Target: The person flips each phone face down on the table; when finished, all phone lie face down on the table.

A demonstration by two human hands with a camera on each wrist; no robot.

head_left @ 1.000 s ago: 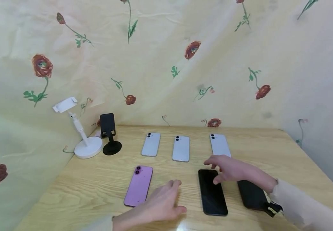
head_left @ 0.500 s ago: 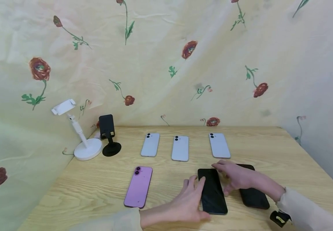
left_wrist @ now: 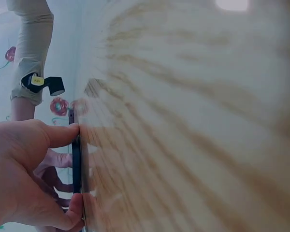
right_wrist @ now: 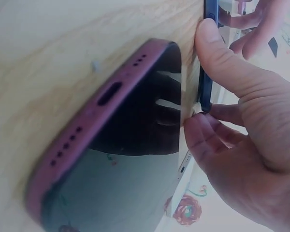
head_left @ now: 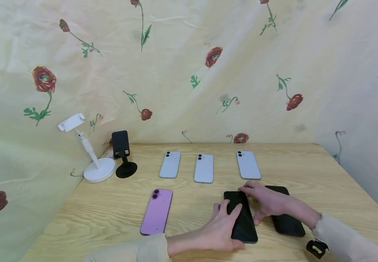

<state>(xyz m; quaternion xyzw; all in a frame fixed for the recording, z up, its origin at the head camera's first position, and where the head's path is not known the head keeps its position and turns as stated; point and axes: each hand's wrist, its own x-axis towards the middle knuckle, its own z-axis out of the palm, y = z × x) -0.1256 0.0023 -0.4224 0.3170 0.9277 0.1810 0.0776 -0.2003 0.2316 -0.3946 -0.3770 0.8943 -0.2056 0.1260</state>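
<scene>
A smartphone (head_left: 246, 231), black screen up with a dark blue edge, lies at the front of the table, right of middle. My left hand (head_left: 220, 229) grips it from the left: the thumb is at its near end, and the fingers are along its left edge and over the screen. From the other side my right hand (head_left: 269, 201) holds the same phone, thumb at the right edge and fingertips by the far end. In the left wrist view the phone (left_wrist: 77, 164) shows edge-on, close along the tabletop, between thumb and fingers. The right wrist view shows my right thumb (right_wrist: 210, 34) on its side.
Beside my right wrist lies a second black-screened phone (head_left: 288, 222), its pink frame (right_wrist: 106, 96) close in the right wrist view. A purple phone (head_left: 157, 213) lies left. Pale phones (head_left: 170, 165) line the back. White (head_left: 98, 169) and black (head_left: 126, 169) phone stands are back left.
My left hand has come right from beside the purple phone onto the black-screened one. My right hand has lowered from above it to its right edge and far end.
</scene>
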